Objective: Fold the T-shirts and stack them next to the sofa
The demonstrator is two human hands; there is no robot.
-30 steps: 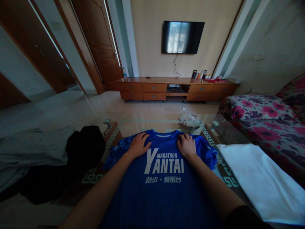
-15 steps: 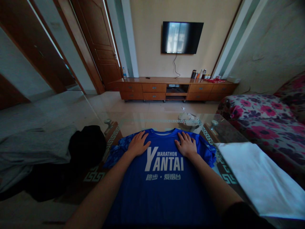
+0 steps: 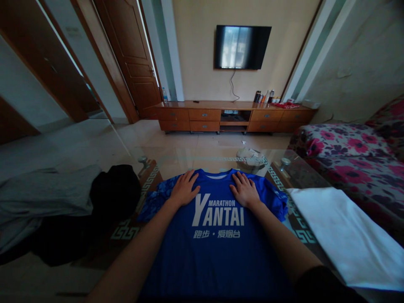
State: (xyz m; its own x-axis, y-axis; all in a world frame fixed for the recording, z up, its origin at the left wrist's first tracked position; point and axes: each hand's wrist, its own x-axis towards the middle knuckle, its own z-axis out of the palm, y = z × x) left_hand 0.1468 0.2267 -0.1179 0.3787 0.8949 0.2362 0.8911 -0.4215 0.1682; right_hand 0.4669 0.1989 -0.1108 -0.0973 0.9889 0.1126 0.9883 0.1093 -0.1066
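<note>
A blue T-shirt (image 3: pixel 217 256) with white "Marathon Yantai" lettering lies spread face up on a glass table (image 3: pixel 195 158), its collar at the far side. My left hand (image 3: pixel 185 189) rests flat on the shirt near its left shoulder, fingers apart. On the other shoulder lies my right hand (image 3: pixel 245 190), also flat with the fingers spread. Both sleeves stick out past my hands. The shirt's lower hem is out of sight at the bottom of the picture.
Grey and black clothes (image 3: pixel 63 198) are heaped at the left. A folded white cloth (image 3: pixel 350 235) lies on the table's right side. Beyond are a flowered sofa (image 3: pixel 350 147), a low wooden cabinet (image 3: pixel 205 114) with bottles, and a wall-mounted television (image 3: pixel 242 47).
Both hands stay on the shirt's shoulders, with only very slight shifts of the fingers. The view has tilted a little; the shirt lies as before.
</note>
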